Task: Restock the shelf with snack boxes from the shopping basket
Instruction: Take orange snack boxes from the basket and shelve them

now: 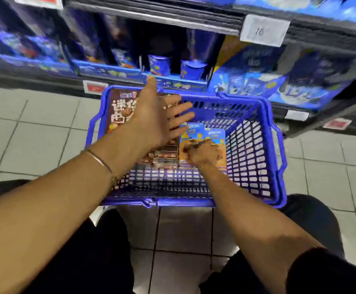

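A person crouches over a blue shopping basket [173,202] set on the tiled floor [34,132] in front of a low shelf [173,20], both bare arms reaching forward into the basket. The left hand [158,117] hovers wide above the basket's far left side, palm turned to the right, fingers straight and spread, thumb pointing toward the shelf, holding nothing. A thin bracelet [100,161] circles the left wrist. The right hand [202,153], lower and nearer, reaches down inside the basket with its fingers curled round the near end of a blue-and-orange snack box [206,132] that lies near the middle of the basket. To its left lies a large brown snack box [119,109] printed with bold white characters, partly hidden under the left hand and forearm. Blue cups [159,64] and blue packages stand on the shelf beyond the basket, all blurred, and a white price tag [263,30] hangs from the shelf edge at upper right
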Demonstrator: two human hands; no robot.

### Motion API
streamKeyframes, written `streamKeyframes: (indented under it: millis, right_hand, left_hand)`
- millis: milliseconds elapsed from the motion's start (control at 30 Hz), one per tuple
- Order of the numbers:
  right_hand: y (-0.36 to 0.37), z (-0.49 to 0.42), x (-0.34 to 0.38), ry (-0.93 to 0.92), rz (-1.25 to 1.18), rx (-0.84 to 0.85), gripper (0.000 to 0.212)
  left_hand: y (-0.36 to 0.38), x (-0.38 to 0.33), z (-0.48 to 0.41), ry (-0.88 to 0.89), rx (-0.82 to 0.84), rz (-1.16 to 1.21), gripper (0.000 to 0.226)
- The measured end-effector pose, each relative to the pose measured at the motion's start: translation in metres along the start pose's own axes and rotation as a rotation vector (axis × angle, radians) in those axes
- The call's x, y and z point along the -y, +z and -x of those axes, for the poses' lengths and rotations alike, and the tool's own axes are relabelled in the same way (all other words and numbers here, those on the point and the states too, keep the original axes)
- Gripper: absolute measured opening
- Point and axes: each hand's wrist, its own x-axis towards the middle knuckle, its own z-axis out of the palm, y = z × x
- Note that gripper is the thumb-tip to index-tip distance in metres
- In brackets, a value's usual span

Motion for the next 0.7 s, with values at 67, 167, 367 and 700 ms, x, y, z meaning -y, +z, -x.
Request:
streamKeyframes:
  millis: [67, 167, 367, 700]
  right_hand:
    - [0.0, 0.0, -0.003, 0.009, -0.091, 0.018, 0.07]
    - [-0.01, 0.002, -0.007, 0.017, -0.207, 0.042, 0.078]
    - [-0.071, 0.032, -0.024, -0.063, -0.846, 0.121, 0.044]
    - [-0.152, 0.124, 0.013, -0.43, -1.021, 0.278, 0.043]
  left_hand:
    - [0.004, -0.004, 0.007, 0.042, -0.034, -0.027, 0.089]
    - [0.004, -0.005, 0.017, 0.072, -0.052, -0.091, 0.087]
    - [0.006, -0.003, 0.023, 0.145, -0.108, -0.233, 0.073]
    - [0.017, 0.035, 0.047, 0.235, 0.03, -0.299, 0.059]
